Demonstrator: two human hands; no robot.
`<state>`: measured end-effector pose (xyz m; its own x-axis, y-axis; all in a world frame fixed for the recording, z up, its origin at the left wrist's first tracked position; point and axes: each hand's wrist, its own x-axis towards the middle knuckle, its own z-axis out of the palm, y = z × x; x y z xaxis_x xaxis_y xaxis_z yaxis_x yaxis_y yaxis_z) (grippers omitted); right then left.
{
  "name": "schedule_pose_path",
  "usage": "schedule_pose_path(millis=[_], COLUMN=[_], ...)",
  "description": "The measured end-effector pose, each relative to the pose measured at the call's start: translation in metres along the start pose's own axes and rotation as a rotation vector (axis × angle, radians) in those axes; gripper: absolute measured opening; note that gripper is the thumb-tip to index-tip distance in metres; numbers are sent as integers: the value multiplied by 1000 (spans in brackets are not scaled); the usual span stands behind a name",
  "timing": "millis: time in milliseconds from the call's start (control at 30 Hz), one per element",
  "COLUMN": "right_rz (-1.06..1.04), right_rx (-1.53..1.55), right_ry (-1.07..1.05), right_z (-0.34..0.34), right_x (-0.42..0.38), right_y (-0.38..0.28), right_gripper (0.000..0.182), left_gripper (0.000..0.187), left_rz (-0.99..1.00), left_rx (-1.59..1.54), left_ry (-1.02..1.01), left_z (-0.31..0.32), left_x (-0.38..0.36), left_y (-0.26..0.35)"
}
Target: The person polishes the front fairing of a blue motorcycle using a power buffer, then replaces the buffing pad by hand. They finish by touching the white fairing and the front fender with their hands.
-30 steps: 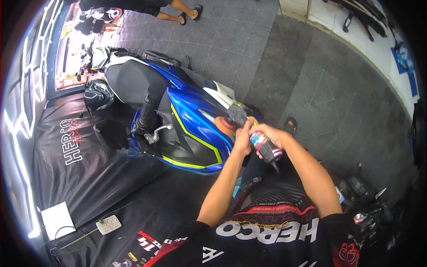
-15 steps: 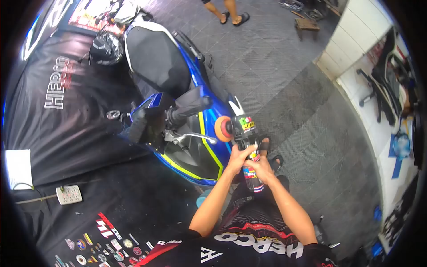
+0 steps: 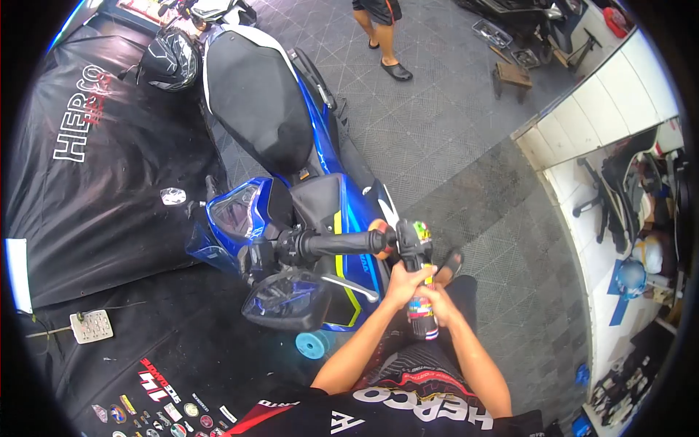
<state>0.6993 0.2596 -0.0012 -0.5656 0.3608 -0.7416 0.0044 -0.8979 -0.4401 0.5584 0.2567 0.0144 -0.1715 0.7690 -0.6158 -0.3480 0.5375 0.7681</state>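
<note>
A black polisher (image 3: 418, 239) with bright stickers is held in both my hands, in front of my body. My left hand (image 3: 405, 284) wraps round its upper body, just below the head. My right hand (image 3: 440, 303) grips it lower down. The polisher's orange pad (image 3: 379, 239) faces the side of a blue scooter (image 3: 325, 146), partly hidden behind the scooter's black handlebar grip (image 3: 342, 243). Whether the pad touches the panel cannot be made out. The silver brake lever (image 3: 351, 288) lies left of my left hand, and a mirror (image 3: 285, 300) hangs below the handlebar.
Another person's legs (image 3: 384, 36) stand at the top. A helmet (image 3: 169, 60) is beside the scooter seat. A power strip (image 3: 92, 326) lies at the lower left, a teal disc (image 3: 312, 345) below the scooter. A wooden stool (image 3: 512, 79) stands upper right, near a low white wall (image 3: 604, 95).
The view has shifted, and the handlebar and mirror now show more fully. The polisher sits slightly lower and further right, its pad now partly behind the grip. The other person's legs show more.
</note>
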Motion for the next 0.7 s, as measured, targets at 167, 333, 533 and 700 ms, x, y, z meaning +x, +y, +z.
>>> schedule_pose_path(millis=[167, 333, 533, 700], right_rz=[-83, -46, 20, -133], right_rx=[-242, -312, -310, -532], right_ry=[-63, -164, -186, -233], right_z=[36, -13, -36, 24], right_x=[37, 44, 70, 98], right_y=[-105, -73, -80, -174], right_gripper=[31, 35, 33, 31], left_gripper=[27, 26, 35, 27], left_rz=[54, 109, 16, 165], left_rx=[-219, -111, -181, -179], left_ry=[103, 199, 276, 394], left_z=[-10, 20, 37, -10], left_x=[47, 30, 48, 102], left_y=[61, 51, 59, 79])
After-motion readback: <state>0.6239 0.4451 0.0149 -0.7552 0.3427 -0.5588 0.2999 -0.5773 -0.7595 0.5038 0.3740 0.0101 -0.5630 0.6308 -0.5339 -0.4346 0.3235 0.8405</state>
